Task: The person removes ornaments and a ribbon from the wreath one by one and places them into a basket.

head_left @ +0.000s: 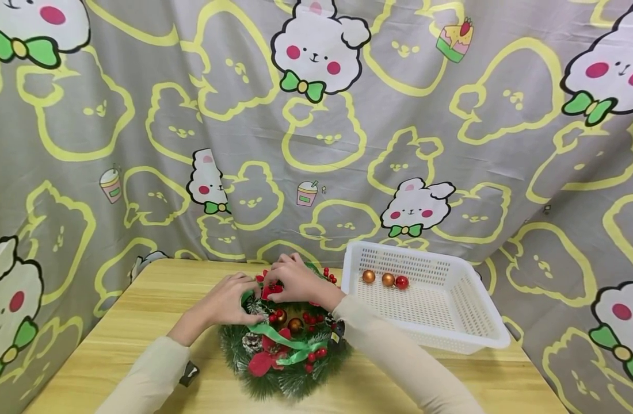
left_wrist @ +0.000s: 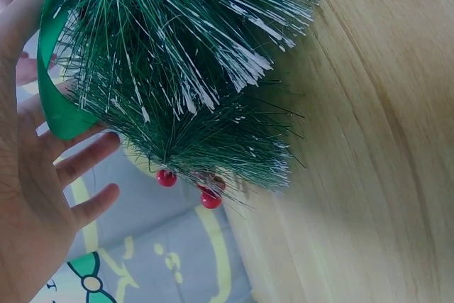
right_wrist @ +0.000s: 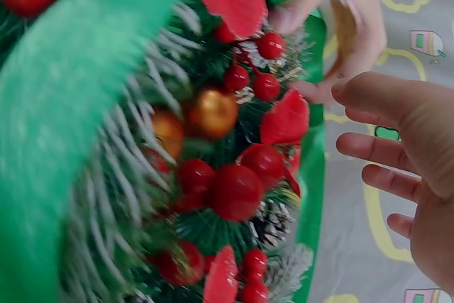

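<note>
In the head view, the wreath (head_left: 306, 382) lies on the bench (head_left: 114, 322), green ribbon (head_left: 271, 332) across it, left hand (head_left: 225, 302) at its left side, right hand (head_left: 298, 282) over its far part; the basket (head_left: 489, 299), right, holds three balls (head_left: 388, 280). In the left wrist view, the left hand is wide, fingers spread beside the ribbon. In the right wrist view, the right hand is fairly wide, fingers loosely bent beside the wreath.

No words, brands or numbers legible from where I stand. Curtain (head_left: 264, 132): printed drink cup (head_left: 307, 194) bears green label patch (head_left: 304, 199); any marks there seem too small to read.
</note>
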The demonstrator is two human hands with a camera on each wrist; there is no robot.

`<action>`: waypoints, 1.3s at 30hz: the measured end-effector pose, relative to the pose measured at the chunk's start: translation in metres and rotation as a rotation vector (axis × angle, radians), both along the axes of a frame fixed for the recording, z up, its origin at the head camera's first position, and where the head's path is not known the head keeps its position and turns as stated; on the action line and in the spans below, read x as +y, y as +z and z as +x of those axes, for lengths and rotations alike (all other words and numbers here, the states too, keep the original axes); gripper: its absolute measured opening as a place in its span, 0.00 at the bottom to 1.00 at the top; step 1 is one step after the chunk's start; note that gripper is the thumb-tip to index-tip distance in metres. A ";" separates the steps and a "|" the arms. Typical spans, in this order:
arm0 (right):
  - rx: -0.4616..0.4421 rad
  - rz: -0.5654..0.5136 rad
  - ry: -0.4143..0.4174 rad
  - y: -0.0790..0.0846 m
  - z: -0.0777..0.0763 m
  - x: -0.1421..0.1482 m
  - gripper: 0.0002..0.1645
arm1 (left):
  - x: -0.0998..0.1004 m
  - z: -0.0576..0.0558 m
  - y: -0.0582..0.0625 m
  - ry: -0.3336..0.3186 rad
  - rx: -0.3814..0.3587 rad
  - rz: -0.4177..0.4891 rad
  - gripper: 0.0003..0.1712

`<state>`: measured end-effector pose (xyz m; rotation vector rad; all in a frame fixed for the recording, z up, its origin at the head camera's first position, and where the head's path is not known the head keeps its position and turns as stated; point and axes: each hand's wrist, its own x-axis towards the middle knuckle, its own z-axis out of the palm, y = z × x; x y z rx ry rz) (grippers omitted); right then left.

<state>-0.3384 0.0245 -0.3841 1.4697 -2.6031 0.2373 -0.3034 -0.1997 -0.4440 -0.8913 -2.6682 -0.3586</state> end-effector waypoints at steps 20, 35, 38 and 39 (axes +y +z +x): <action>0.012 0.151 -0.012 -0.004 -0.002 -0.017 0.09 | -0.002 0.000 -0.001 0.005 0.002 -0.005 0.29; 0.045 0.244 0.020 -0.011 -0.002 -0.025 0.05 | -0.001 -0.003 -0.003 -0.003 -0.011 -0.005 0.34; 0.042 0.232 0.037 -0.013 -0.003 -0.026 0.03 | -0.001 -0.003 -0.003 -0.002 -0.010 -0.002 0.34; 0.043 0.228 0.043 -0.013 -0.003 -0.026 0.02 | -0.001 -0.003 -0.003 -0.002 -0.009 -0.002 0.34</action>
